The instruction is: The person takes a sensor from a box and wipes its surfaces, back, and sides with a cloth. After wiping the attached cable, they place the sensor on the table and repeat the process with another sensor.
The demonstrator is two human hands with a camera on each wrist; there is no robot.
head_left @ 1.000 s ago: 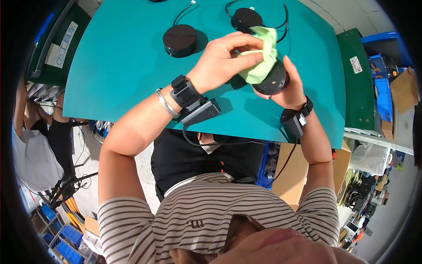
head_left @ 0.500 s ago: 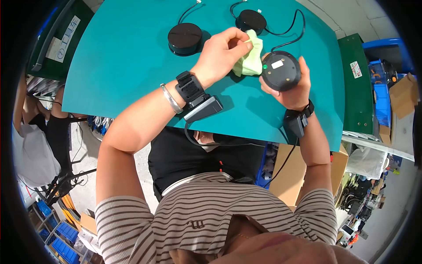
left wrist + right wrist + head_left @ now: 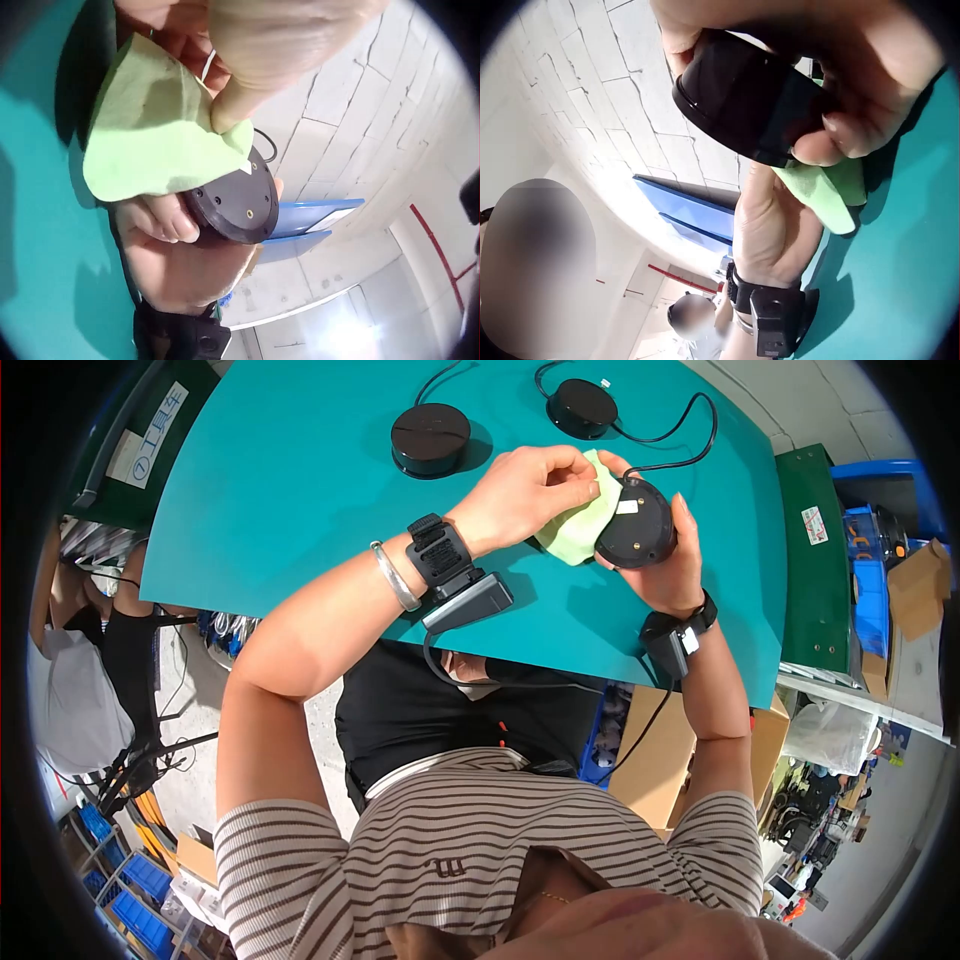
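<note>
My left hand (image 3: 525, 500) pinches a light green cloth (image 3: 580, 532) between thumb and fingers, and the cloth lies against the left edge of a round black device (image 3: 640, 530). My right hand (image 3: 672, 565) grips that device from below and the side, its flat face with small brass-coloured screws and a white label turned up. In the left wrist view the cloth (image 3: 150, 135) covers part of the device's face (image 3: 244, 199). The right wrist view shows the device's glossy side (image 3: 742, 97) in my right fingers.
Two more round black devices stand on the teal table (image 3: 300, 490), one at the upper middle (image 3: 430, 440), one farther right (image 3: 582, 408), with black cables. A green cabinet (image 3: 815, 580) and blue bins (image 3: 868, 595) are at the right.
The cloth was over the device, then came off to its left; now it touches the device's left part again. The device has tilted in my right hand.
</note>
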